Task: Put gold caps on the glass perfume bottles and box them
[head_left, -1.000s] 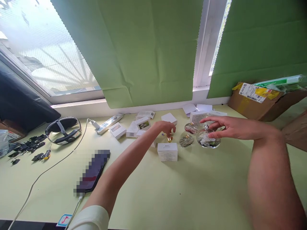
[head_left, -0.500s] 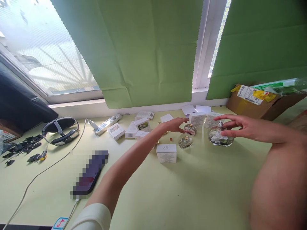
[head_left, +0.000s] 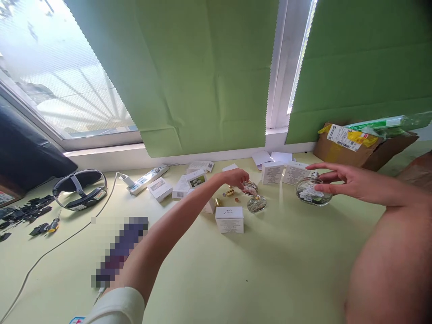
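Observation:
My left hand (head_left: 237,178) reaches over the pale green table (head_left: 236,270) and closes its fingers on a small round glass bottle (head_left: 250,187). A second small round bottle (head_left: 257,204) stands just in front of it, next to a white box (head_left: 230,219). Small gold caps (head_left: 230,192) lie beside the left hand. On the right, my right hand (head_left: 340,181) holds a larger round glass bottle (head_left: 312,192) between thumb and fingers, the bottle resting on the table.
Several white boxes (head_left: 273,172) lie along the back by the window sill. A power strip (head_left: 146,179), headset (head_left: 79,189), black parts and screwdriver (head_left: 50,226) sit at left. A phone (head_left: 119,252) lies near me. A cardboard box (head_left: 357,146) stands at back right.
My left hand left the gold caps, reached to the far small bottle, took hold of it and drew it left. My right hand slid the large bottle to the right.

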Tool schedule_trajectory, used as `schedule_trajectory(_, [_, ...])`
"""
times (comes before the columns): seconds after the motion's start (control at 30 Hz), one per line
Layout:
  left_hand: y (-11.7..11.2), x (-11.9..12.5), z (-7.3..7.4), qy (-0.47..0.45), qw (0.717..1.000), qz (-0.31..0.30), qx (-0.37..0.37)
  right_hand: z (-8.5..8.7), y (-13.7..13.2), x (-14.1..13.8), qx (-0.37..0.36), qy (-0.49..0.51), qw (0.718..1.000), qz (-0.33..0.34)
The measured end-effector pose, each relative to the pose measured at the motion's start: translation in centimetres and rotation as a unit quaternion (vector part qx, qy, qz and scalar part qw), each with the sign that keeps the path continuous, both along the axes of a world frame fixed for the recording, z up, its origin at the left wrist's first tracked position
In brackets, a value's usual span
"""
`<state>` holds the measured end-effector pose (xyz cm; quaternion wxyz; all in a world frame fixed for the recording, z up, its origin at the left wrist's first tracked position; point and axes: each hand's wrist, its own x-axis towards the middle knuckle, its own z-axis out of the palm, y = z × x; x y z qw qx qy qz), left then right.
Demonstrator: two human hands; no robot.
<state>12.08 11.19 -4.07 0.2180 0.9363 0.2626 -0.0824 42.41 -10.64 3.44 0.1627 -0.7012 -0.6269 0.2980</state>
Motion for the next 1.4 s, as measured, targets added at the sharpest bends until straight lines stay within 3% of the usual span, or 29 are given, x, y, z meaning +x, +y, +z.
schedule_trajectory(0.2, [0.8,-2.5,2.9,0.060,0.998,0.010,0.000,0.7,-0.4,-0.8,-0.041,0.054,0.998,-0.009])
schedule_trajectory(0.3, [1.7,-1.8,4.8,0.065,0.997,0.032,0.016,1.0,-0.6,-1.2,-0.043,0.052,0.998,-0.014])
schedule_trajectory(0.4, [2.7,-0.4,5.8,0.033,0.994,0.071,0.070,0.9,-0.4,-1.2,-0.044,0.047,0.998,-0.009])
schedule_trajectory(0.5, [3.5,0.4,5.2,0.042,0.989,0.100,0.097,0.6,0.0,-1.0,-0.049,0.041,0.998,-0.009])
schedule_trajectory(0.77, [5.0,-1.4,1.1,0.153,0.973,0.156,0.076,0.4,0.3,-1.3,-0.061,0.044,0.997,-0.006])
schedule_trajectory(1.03, [6.3,-2.2,0.0,0.152,0.968,0.189,0.058,0.8,0.2,-1.7,-0.061,0.046,0.997,-0.002])
schedule_trajectory(1.2, [6.5,-2.1,0.3,0.097,0.973,0.203,0.044,1.1,-0.1,-1.9,-0.063,0.050,0.997,-0.005])
schedule_trajectory(1.4, [6.9,-0.5,3.2,-0.030,0.976,0.208,0.052,1.0,0.1,-2.1,-0.074,0.050,0.996,-0.009])
